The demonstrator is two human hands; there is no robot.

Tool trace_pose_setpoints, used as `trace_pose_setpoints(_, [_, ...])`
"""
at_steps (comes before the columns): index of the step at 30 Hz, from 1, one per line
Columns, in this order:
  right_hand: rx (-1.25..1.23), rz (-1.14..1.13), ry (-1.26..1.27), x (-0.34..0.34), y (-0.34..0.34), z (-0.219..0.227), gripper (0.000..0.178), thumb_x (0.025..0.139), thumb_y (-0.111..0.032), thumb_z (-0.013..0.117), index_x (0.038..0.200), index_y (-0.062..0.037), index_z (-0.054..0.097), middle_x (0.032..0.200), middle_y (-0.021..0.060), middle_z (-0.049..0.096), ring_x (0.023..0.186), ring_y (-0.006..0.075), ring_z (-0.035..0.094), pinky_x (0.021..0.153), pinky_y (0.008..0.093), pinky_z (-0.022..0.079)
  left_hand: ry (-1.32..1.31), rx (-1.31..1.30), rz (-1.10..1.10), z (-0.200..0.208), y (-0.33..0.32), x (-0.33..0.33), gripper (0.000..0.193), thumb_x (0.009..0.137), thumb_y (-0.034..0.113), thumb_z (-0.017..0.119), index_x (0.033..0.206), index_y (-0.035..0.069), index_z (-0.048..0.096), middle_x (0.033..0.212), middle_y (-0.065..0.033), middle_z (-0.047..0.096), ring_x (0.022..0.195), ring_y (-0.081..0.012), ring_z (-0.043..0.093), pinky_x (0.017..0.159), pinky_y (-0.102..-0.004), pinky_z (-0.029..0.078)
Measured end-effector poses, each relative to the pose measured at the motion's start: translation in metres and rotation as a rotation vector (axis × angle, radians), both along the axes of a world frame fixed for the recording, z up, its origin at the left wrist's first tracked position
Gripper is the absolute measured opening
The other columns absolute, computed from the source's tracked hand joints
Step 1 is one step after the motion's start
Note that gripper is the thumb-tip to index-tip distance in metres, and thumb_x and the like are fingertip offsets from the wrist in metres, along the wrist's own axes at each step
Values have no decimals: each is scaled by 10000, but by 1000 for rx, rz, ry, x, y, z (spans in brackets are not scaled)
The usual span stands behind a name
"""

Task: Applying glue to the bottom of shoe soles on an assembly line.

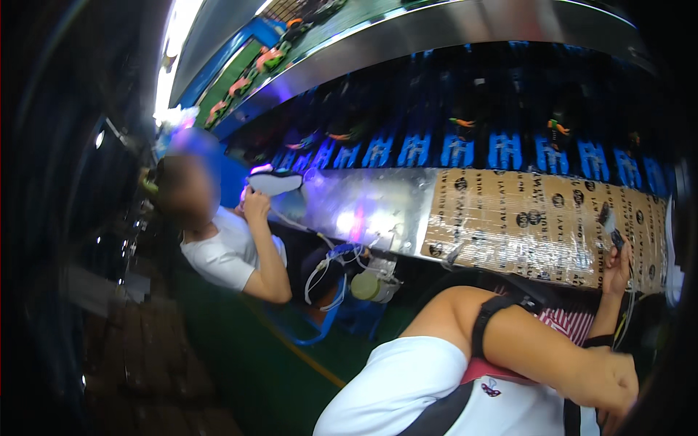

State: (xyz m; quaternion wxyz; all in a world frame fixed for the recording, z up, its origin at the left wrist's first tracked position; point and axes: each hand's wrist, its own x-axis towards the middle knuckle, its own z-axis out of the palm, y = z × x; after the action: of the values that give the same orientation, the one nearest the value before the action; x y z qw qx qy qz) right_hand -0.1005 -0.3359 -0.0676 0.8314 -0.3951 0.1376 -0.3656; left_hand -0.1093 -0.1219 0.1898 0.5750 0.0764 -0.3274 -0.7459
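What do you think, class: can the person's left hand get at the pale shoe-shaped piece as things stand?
Probably not: the left hand is low at the picture's far right, while the pale shoe-shaped piece is well off to the left, held in a co-worker's hand.

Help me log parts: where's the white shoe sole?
The white shoe sole is left of centre in the head view, in the co-worker's hand, beside the metal worktop.

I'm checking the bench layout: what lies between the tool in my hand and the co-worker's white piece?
In the head view, leftward from the dark-handled tool: cardboard, then shiny metal surface, up to the white piece.
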Motion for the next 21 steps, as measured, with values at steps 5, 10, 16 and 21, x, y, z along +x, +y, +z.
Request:
trace_pose_setpoints(5, [28, 53, -6, 12, 12, 17, 276, 895, -193, 468, 1107, -16, 463, 646, 1, 483, 523, 37, 408, 454, 151, 326, -781, -316, 563, 15, 17, 83, 246, 785, 145, 529, 977, -1, 574, 985, -145, 545, 927, -266, 520, 806, -348, 398])
trace_pose_setpoints(10, [25, 18, -53, 8, 16, 20, 262, 890, -190, 475, 1078, -9, 483, 648, 31, 512, 500, 52, 418, 453, 178, 345, -1354, -288, 1110, 16, 24, 159, 253, 788, 91, 530, 1022, 4, 568, 1051, -122, 537, 994, -215, 506, 863, -315, 372])
trace_pose_setpoints(16, [130, 28, -7, 1, 18, 27, 230, 852, -170, 527, 1037, -35, 514, 633, 31, 521, 525, 74, 456, 471, 168, 356, -1448, -140, 1520, 21, 35, 214, 265, 776, 43, 511, 1030, -11, 564, 1090, -144, 520, 1011, -222, 499, 889, -300, 360])
trace_pose_setpoints(21, [128, 39, 9, 8, 26, 39, 187, 825, -140, 565, 980, -37, 542, 631, 37, 541, 526, 87, 491, 467, 184, 379, -1646, -186, 1786, 20, 38, 247, 286, 786, 39, 492, 1062, -9, 548, 1175, -127, 462, 1042, -189, 458, 878, -283, 341])
